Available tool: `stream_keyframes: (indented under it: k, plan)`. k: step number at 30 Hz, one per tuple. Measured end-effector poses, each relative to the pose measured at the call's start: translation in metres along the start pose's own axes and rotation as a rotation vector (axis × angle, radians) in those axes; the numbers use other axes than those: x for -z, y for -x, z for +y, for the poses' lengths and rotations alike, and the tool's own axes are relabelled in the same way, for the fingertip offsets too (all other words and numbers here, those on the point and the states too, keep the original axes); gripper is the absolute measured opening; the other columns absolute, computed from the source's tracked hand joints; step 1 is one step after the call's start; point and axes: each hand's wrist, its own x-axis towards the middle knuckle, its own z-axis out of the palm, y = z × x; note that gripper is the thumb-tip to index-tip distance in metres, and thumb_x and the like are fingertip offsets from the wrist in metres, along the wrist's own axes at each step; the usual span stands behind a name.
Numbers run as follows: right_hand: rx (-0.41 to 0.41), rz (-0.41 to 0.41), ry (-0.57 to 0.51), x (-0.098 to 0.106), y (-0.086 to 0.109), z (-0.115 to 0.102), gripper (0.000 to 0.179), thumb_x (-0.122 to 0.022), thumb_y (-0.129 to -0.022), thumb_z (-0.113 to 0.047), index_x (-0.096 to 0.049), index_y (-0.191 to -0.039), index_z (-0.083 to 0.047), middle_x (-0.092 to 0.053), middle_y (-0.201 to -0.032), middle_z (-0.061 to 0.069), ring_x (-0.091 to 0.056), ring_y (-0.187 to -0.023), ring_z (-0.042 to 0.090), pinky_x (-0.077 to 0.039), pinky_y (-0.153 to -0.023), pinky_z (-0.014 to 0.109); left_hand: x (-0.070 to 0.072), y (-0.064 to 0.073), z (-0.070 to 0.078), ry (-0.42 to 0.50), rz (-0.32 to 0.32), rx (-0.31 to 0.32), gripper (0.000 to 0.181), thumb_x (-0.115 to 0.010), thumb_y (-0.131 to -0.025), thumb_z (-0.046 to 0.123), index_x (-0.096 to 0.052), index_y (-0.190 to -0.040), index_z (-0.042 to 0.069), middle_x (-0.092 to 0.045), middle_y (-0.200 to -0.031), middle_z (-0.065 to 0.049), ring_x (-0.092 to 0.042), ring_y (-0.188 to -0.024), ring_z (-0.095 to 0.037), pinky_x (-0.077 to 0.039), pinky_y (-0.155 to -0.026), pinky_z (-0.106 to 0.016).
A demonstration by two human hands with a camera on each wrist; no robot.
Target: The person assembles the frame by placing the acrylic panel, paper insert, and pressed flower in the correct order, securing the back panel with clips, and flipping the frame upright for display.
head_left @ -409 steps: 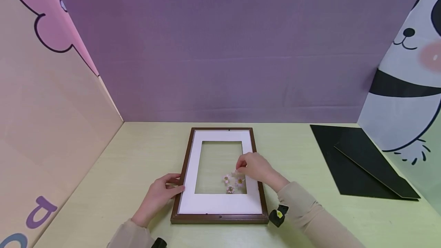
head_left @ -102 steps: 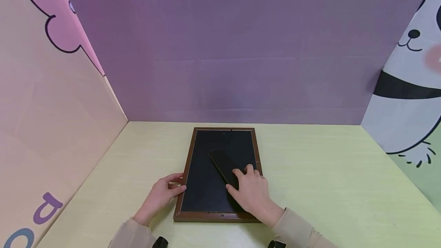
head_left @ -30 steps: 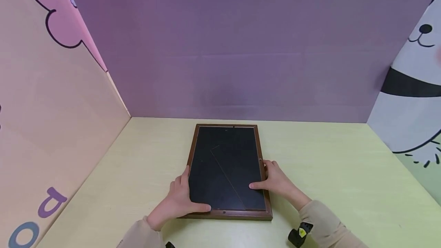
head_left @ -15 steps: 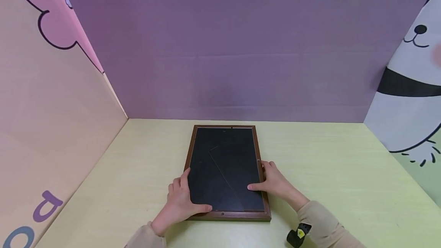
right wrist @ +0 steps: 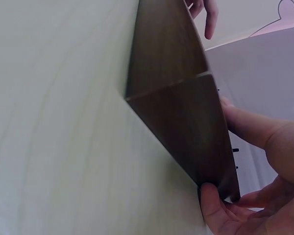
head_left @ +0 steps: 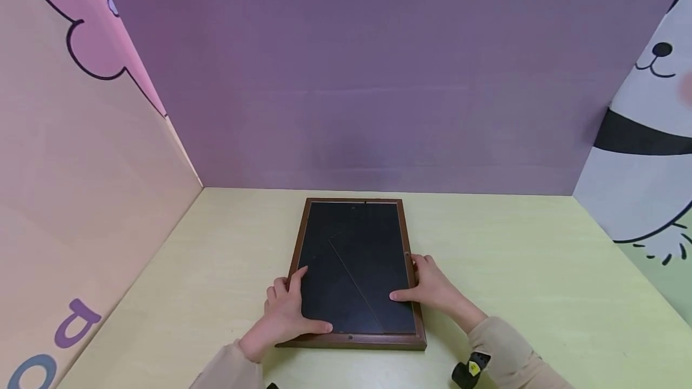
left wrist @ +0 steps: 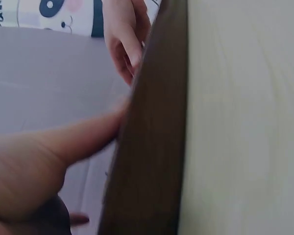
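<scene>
A brown picture frame (head_left: 385, 339) lies face down on the table in the head view. Its black backing board (head_left: 367, 257) fills the opening and hides the white mat and small flowers. A thin diagonal outline marks the stand flap (head_left: 367, 284), lying flat on the board. My left hand (head_left: 281, 311) spreads over the near left corner, thumb along the front bar and index fingertip on the board. At the right edge my right hand (head_left: 435, 287) grips the frame, thumb on the board and fingers at the outer side, also seen in the right wrist view.
The pale table (head_left: 513, 269) surrounds the frame. A purple wall (head_left: 378, 77) stands behind it, with printed panels at left and right. A black wrist device (head_left: 469, 371) sits by the right sleeve.
The backing board, earlier at the right of the table, now covers the mat and flowers. My right hand left the stand flap for the frame's edge. Lately my left index finger shifted onto the board.
</scene>
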Motion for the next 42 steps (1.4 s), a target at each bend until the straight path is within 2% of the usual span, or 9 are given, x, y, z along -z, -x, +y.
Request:
stream_keyframes:
  k: [7,12,16,21,26,32,36,40,42]
  plan:
    - [-0.01,0.004,-0.02,0.002,0.0,-0.001,0.093,-0.084,-0.06,-0.034,-0.037,-0.128,0.01,-0.046,-0.11,0.019,-0.051,-0.097,0.028,-0.047,-0.084,0.043,0.015,-0.022,-0.017,0.115,-0.02,-0.039,0.089,-0.069,-0.077,0.042,-0.021,-0.141,0.002,-0.033,-0.122,-0.03,-0.04,-0.108,-0.039,-0.042,-0.086,-0.055]
    - [-0.022,-0.006,-0.024,0.003,-0.003,-0.002,0.091,-0.084,-0.059,-0.034,-0.038,-0.125,0.009,-0.048,-0.108,0.018,-0.052,-0.094,0.026,-0.048,-0.081,0.041,0.022,-0.05,-0.023,0.152,0.015,-0.044,0.06,-0.056,-0.089,0.024,-0.031,-0.136,-0.004,-0.041,-0.117,-0.026,-0.046,-0.103,-0.034,-0.045,-0.083,-0.047]
    - [-0.033,-0.007,-0.034,0.005,-0.007,-0.001,0.087,-0.085,-0.059,-0.032,-0.039,-0.121,0.008,-0.05,-0.104,0.016,-0.052,-0.092,0.026,-0.048,-0.079,0.04,0.027,-0.071,-0.026,0.163,0.021,-0.062,0.049,-0.052,-0.09,0.01,-0.035,-0.133,-0.006,-0.046,-0.115,-0.025,-0.049,-0.102,-0.034,-0.047,-0.079,-0.042]
    - [-0.04,-0.02,-0.041,0.007,-0.008,-0.001,0.086,-0.085,-0.06,-0.03,-0.038,-0.122,0.008,-0.049,-0.104,0.017,-0.052,-0.093,0.027,-0.047,-0.08,0.041,0.042,-0.085,-0.03,0.195,-0.14,-0.098,0.051,-0.048,-0.09,0.005,-0.031,-0.136,-0.006,-0.043,-0.125,-0.028,-0.051,-0.108,-0.037,-0.047,-0.085,-0.043]
    - [-0.041,-0.03,-0.059,0.009,-0.007,-0.002,0.085,-0.084,-0.061,-0.027,-0.037,-0.122,0.009,-0.049,-0.103,0.017,-0.051,-0.092,0.026,-0.047,-0.08,0.041,0.059,-0.095,-0.025,0.227,-0.278,-0.056,0.056,-0.044,-0.09,0.005,-0.021,-0.141,-0.001,-0.038,-0.131,-0.028,-0.056,-0.104,-0.033,-0.044,-0.089,-0.046]
    - [-0.03,-0.03,-0.07,0.01,-0.008,-0.001,0.084,-0.084,-0.061,-0.025,-0.037,-0.121,0.009,-0.048,-0.1,0.016,-0.051,-0.088,0.024,-0.046,-0.076,0.038,0.051,-0.125,-0.017,0.174,-0.215,-0.045,0.06,-0.049,-0.088,0.005,-0.021,-0.142,0.0,-0.046,-0.122,-0.028,-0.056,-0.095,-0.031,-0.05,-0.079,-0.042]
    - [-0.027,-0.031,-0.075,0.008,-0.009,-0.001,0.082,-0.084,-0.061,-0.025,-0.038,-0.121,0.008,-0.048,-0.1,0.015,-0.051,-0.087,0.023,-0.046,-0.076,0.037,0.037,-0.157,-0.032,0.067,-0.181,-0.071,0.062,-0.051,-0.085,0.003,-0.026,-0.141,0.001,-0.053,-0.103,-0.022,-0.051,-0.065,-0.019,-0.048,-0.061,-0.031]
    - [-0.017,-0.028,-0.077,0.005,-0.009,-0.001,0.083,-0.084,-0.061,-0.025,-0.038,-0.122,0.007,-0.048,-0.1,0.015,-0.051,-0.089,0.023,-0.047,-0.077,0.038,0.036,-0.163,-0.029,-0.007,-0.16,-0.044,0.063,-0.048,-0.081,-0.002,-0.027,-0.141,0.001,-0.053,-0.1,-0.022,-0.04,-0.054,-0.017,-0.038,-0.05,-0.027]
    - [-0.016,-0.024,-0.075,0.004,-0.009,-0.002,0.083,-0.084,-0.061,-0.025,-0.038,-0.122,0.007,-0.049,-0.101,0.015,-0.051,-0.089,0.023,-0.047,-0.078,0.038,0.042,-0.152,-0.016,-0.02,-0.158,-0.001,0.065,-0.045,-0.079,-0.005,-0.027,-0.141,-0.001,-0.054,-0.093,-0.023,-0.037,-0.051,-0.017,-0.036,-0.047,-0.026]
